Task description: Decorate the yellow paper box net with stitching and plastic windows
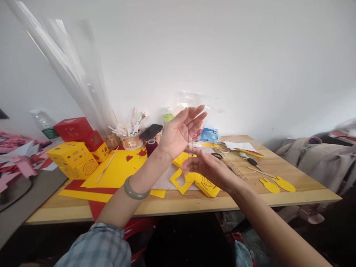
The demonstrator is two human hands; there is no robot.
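My left hand is raised above the table with its palm showing and its fingers stretched out and apart. Just below it and to the right, my right hand hovers with loosely spread fingers that are slightly blurred. A thin dark line, perhaps a thread, seems to run between the two hands; its ends cannot be made out. Partly covered by my right hand are a yellow paper box with spiral cuts and a yellow card piece with a cut-out. A dark red thread spool stands left, behind my left forearm.
Red boxes and yellow boxes are stacked at the left beside yellow sheets. Behind stand a pen basket, a phone and a green bottle. Yellow rabbit cut-outs and a snipping tool lie right.
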